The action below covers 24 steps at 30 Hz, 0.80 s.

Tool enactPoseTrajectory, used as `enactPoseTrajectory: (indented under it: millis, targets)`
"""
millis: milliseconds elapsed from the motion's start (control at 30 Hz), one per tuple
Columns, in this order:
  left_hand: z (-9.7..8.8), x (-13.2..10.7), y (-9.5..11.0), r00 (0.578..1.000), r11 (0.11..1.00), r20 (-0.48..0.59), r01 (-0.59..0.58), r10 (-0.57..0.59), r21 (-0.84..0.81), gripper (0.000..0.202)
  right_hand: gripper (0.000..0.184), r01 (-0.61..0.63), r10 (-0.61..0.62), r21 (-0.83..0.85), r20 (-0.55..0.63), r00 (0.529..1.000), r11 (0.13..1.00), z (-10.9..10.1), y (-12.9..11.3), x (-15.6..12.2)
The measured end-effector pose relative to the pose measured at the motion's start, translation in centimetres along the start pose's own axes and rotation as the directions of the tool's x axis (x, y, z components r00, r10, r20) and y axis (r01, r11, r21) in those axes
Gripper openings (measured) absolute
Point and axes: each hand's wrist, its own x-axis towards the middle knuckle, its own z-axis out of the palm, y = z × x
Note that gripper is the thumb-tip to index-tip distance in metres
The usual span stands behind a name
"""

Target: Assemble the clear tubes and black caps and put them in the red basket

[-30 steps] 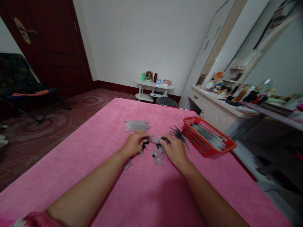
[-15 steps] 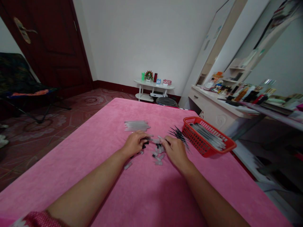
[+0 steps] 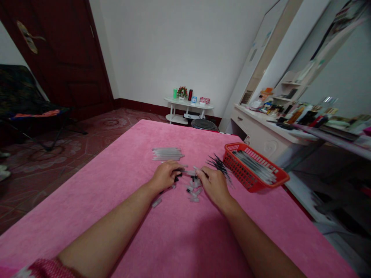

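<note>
My left hand [image 3: 165, 177] is closed, thumb and fingers pinching a slim translucent pen barrel [image 3: 189, 172] that points to the right. Opposite it, my right hand [image 3: 215, 184] pinches a small clear pen cap [image 3: 195, 168] near the barrel's end; whether the two touch is hard to see. Below and between the hands lie several loose clear caps [image 3: 194, 200] and small black pieces [image 3: 188, 190]. One more clear cap [image 3: 157, 203] rests nearer my left wrist. Beyond my left hand, several translucent barrels [image 3: 166, 153] lie side by side. Thin black refills [image 3: 218, 164] are heaped beyond my right hand.
A red plastic basket [image 3: 243, 175] with several long grey pens [image 3: 255, 166] stands at the right on the pink-covered table [image 3: 127, 224]. Farther right is a dresser [image 3: 261, 131] crowded with bottles. A white side table [image 3: 188, 102] stands by the wall.
Both hands stay nearly in place, with only slight finger movement around the barrel and cap. The other pen parts and the basket have not moved.
</note>
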Motion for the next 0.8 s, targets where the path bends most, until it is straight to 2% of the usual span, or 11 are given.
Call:
enactPoseTrajectory:
  millis: [100, 267, 467, 800]
  targets:
    - [-0.03, 0.00, 0.02, 1.000, 1.000, -0.010, 0.008, -0.008, -0.010, 0.019, 0.026, 0.019, -0.018, 0.032, -0.010, 1.000, 0.999, 0.07, 0.14, -0.08]
    - [-0.07, 0.00, 0.10, 1.000, 1.000, -0.002, -0.001, 0.001, -0.004, 0.019, 0.040, -0.005, 0.006, -0.032, 0.028, 1.000, 0.999, 0.14, 0.34, -0.07]
    - [-0.07, 0.00, 0.08, 1.000, 1.000, 0.004, 0.004, -0.004, 0.009, 0.020, 0.023, 0.013, -0.013, 0.026, 0.006, 1.000, 1.000, 0.21, 0.32, 0.02]
    - [0.06, 0.04, -0.10, 1.000, 0.999, 0.000, -0.017, 0.017, 0.035, 0.022, 0.031, -0.018, 0.020, -0.041, 0.059, 0.998, 0.999, -0.19, 0.04, -0.06]
